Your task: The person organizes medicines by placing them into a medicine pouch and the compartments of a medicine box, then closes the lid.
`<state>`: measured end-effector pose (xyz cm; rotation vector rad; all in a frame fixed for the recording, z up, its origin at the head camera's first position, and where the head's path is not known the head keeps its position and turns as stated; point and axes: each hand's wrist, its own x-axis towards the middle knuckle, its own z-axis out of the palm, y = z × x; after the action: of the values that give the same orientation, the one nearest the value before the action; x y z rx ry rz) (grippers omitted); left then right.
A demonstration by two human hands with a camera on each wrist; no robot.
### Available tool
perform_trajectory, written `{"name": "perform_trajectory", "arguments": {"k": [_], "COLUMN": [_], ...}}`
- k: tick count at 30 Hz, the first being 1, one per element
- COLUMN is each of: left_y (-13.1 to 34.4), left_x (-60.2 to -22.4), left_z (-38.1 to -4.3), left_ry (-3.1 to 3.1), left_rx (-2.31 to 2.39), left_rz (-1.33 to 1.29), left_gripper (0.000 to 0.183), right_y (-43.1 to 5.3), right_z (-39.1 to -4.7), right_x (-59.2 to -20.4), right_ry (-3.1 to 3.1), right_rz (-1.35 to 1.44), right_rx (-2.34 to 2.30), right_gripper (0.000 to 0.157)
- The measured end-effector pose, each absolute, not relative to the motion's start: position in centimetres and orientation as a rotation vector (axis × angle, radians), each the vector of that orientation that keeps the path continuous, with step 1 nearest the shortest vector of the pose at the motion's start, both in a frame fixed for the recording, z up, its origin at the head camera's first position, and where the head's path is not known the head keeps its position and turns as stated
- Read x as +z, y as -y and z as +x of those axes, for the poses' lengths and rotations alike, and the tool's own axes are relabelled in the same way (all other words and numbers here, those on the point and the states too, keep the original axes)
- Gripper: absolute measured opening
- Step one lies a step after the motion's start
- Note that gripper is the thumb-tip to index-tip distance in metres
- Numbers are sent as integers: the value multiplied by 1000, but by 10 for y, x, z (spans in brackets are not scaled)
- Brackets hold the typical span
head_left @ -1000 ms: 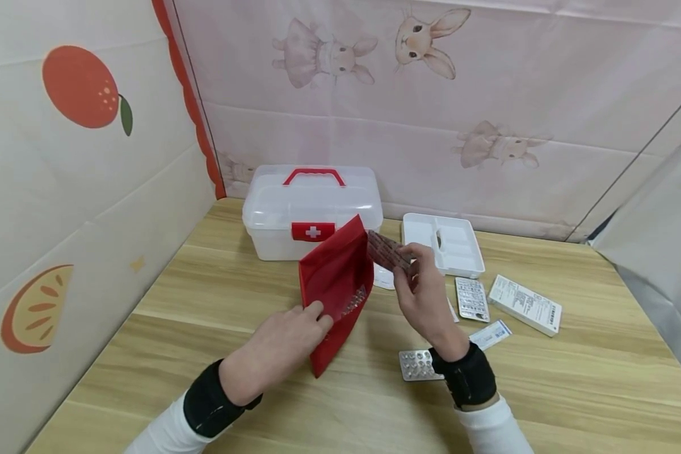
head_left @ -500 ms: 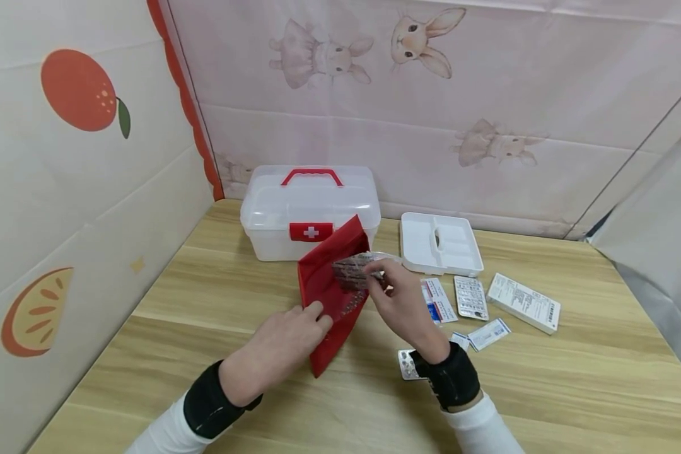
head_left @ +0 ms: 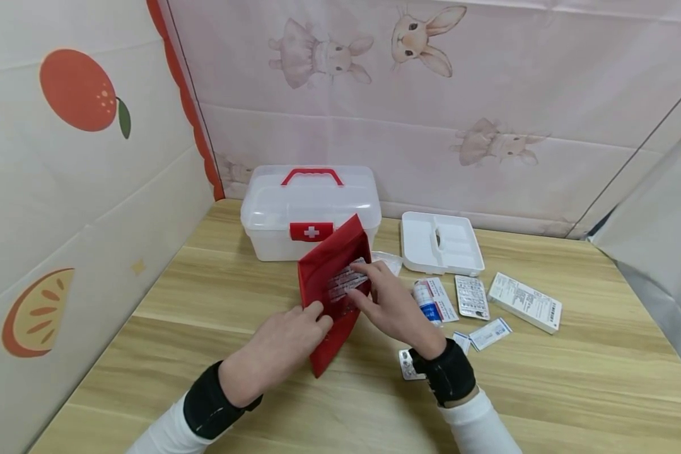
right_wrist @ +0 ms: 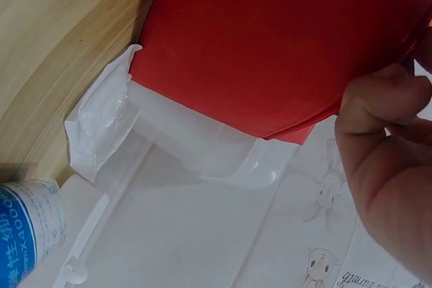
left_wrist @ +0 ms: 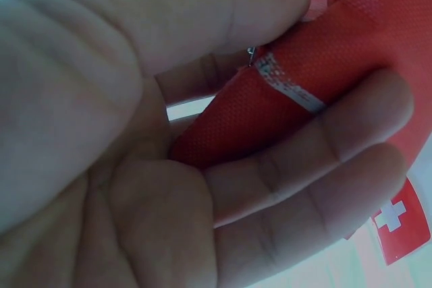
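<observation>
My left hand [head_left: 284,343] pinches the near edge of a red fabric pouch [head_left: 330,251], which stands tilted with its mouth held apart. In the left wrist view, the thumb lies on one side of the pouch [left_wrist: 378,32] and the fingers on the other. A flat, shiny packet with striped print [head_left: 345,282] sits partly inside the mouth. At its right edge is my right hand [head_left: 394,309], thumb and forefinger spread apart and touching it. The right wrist view shows the bent thumb by the zipped edge; the packet is hidden there.
Behind the pouch stands a clear first-aid box [head_left: 312,205] with a red handle. A white divided tray [head_left: 459,243] lies to its right. Near the right hand are a blue and white roll [head_left: 427,304], blister packs [head_left: 472,297], a white carton [head_left: 524,302] and small packets [head_left: 490,334].
My right hand has moved left and carried the striped packet from beside the pouch into its mouth, and its fingers have since spread. My left hand has kept its place on the pouch.
</observation>
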<state>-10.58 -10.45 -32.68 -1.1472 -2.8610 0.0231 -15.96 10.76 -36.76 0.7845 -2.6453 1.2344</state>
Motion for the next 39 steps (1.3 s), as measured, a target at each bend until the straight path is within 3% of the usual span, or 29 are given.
{"name": "perform_trajectory", "arguments": {"k": [8,29,39], "left_y": [105,104,104], "left_x": [-328,-328,-328], "left_z": [-106,-107,-106], "left_ry": [2850,2866,2867], "left_rx": [9,6,14], "left_rz": [-1145,-1148,-1141], "left_gripper": [37,43,34], "right_y": [-105,-105,-119], "right_z": [-161,-167,-169], "right_x": [-371,-374,-369], "right_ry": [2707,2798,2639], "right_rz": [764,706,725], "right_rx": [1149,1051,1084], "right_gripper": [32,26,18]}}
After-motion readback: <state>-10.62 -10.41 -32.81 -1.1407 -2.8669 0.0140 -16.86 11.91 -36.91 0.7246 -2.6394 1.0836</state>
